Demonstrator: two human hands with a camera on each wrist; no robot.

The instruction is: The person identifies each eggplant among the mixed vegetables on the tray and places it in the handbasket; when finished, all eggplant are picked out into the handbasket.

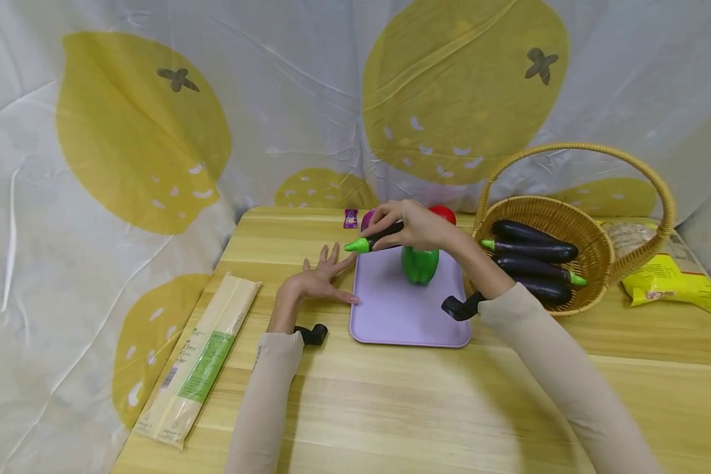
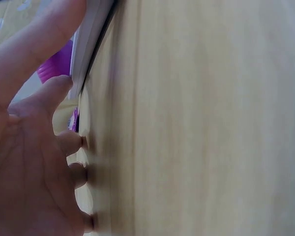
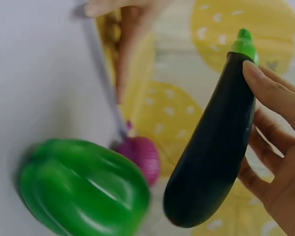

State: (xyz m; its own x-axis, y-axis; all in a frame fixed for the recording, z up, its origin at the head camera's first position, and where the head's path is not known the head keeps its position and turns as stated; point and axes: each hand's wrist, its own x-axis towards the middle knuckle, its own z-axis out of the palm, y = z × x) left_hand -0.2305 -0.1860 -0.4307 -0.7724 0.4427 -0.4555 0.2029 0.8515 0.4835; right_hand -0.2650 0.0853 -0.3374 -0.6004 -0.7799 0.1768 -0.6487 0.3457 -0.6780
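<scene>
My right hand [image 1: 421, 225] holds an eggplant [image 3: 211, 142] with a green stem end, pinched between thumb and fingers above the purple tray [image 1: 411, 322]. Fingers spread, my left hand [image 1: 316, 280] rests at the tray's left edge; in the left wrist view its thumb and index finger touch the rim. On the tray sits a green bell pepper [image 1: 419, 264]. Behind it are a purple onion-like vegetable [image 3: 141, 158] and a red round item [image 1: 442, 213], both partly hidden by the right hand in the head view.
At right stands a wicker basket [image 1: 595, 243] with a tall handle and several eggplants [image 1: 536, 250]. Beside it lies a yellow food bag [image 1: 666, 266]. A long noodle-like packet [image 1: 204, 359] lies at left, and a small purple wrapped sweet [image 1: 351, 218] near the back edge.
</scene>
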